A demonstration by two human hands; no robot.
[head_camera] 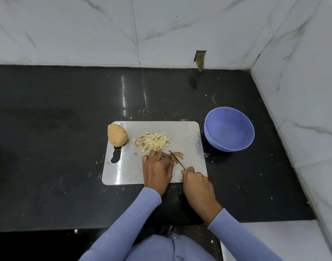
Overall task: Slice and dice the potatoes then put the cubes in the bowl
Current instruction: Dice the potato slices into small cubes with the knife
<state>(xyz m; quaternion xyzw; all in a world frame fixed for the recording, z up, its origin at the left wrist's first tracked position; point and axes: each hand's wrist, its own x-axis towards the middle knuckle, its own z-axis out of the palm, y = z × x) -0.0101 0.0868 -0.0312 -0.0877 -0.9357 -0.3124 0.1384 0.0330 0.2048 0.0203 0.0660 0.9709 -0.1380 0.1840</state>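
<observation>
A steel cutting board lies on the black counter. A whole potato sits at its far left corner. A pile of several potato cubes lies in the board's middle. My left hand pins potato slices with curled fingertips near the board's front. My right hand grips a knife whose blade lies against those slices. An empty blue bowl stands just right of the board.
The black counter meets marble wall tiles at the back and on the right. A notch in the back wall sits behind the board. Small scraps dot the counter around the board. The counter's front edge runs under my forearms.
</observation>
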